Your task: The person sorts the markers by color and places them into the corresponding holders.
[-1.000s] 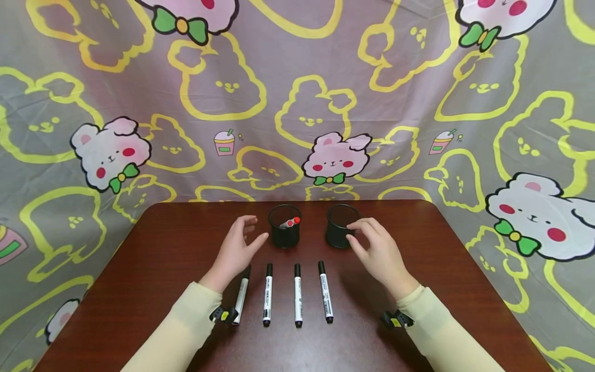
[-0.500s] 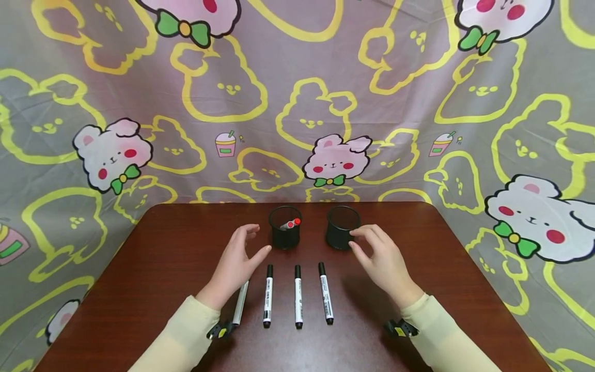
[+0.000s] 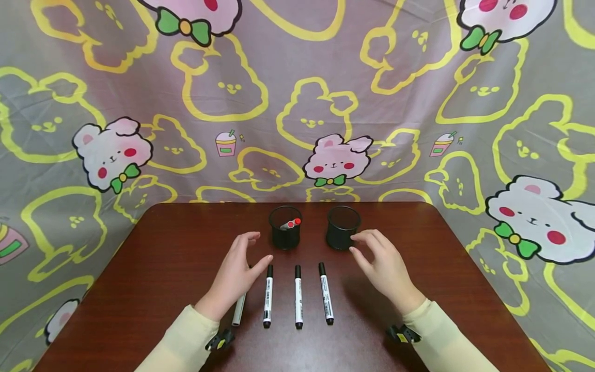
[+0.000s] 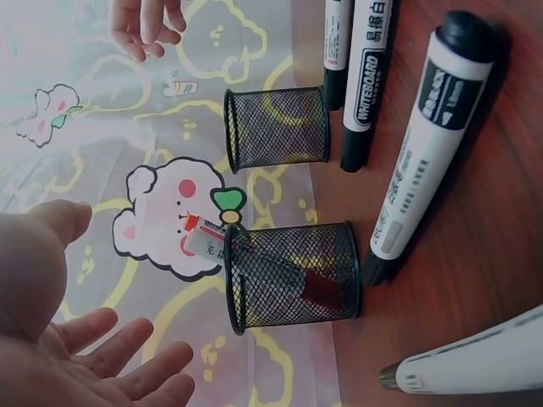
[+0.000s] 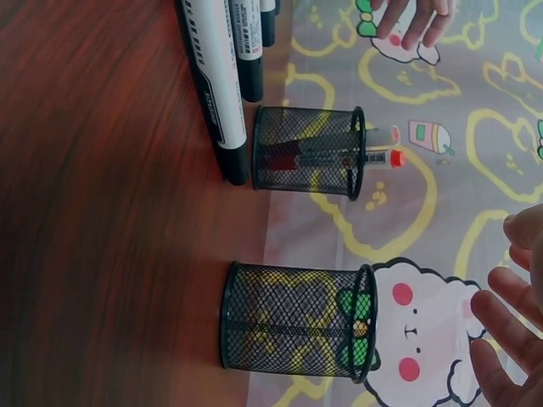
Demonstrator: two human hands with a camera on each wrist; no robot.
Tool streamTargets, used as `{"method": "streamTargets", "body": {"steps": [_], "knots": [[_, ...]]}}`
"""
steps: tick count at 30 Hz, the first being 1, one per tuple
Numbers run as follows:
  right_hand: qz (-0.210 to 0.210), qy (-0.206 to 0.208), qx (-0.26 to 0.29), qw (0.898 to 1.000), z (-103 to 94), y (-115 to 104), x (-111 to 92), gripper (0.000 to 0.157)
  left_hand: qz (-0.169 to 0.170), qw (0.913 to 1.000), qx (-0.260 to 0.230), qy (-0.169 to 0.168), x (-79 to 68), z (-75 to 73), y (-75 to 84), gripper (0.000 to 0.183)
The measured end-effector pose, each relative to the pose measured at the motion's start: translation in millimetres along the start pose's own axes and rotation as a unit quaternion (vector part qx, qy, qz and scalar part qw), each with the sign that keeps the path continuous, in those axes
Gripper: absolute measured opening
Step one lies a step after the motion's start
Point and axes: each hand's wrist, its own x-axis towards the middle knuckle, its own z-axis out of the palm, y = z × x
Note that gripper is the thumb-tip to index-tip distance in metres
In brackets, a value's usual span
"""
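The reddish-brown wood-grain table (image 3: 139,268) has a black mesh cup (image 3: 285,239) standing upright on it. A second cup (image 3: 338,238), also black mesh, stands upright to its right, just apart from it. On the first cup's near side, side by side and apart, lie a partly hidden white marker (image 3: 239,311) to the left, a second marker (image 3: 267,299) slightly left, a third marker (image 3: 298,299) slightly right and a fourth marker (image 3: 327,297) farther right.
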Motion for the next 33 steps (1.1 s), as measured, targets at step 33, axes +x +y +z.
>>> {"method": "streamTargets", "body": {"steps": [33], "knots": [[-0.004,-0.02,-0.025,0.999,5.0,6,-12,0.039,-0.02,0.9992,0.032,-0.015,-22.9,8.6,-7.4,0.065]]}}
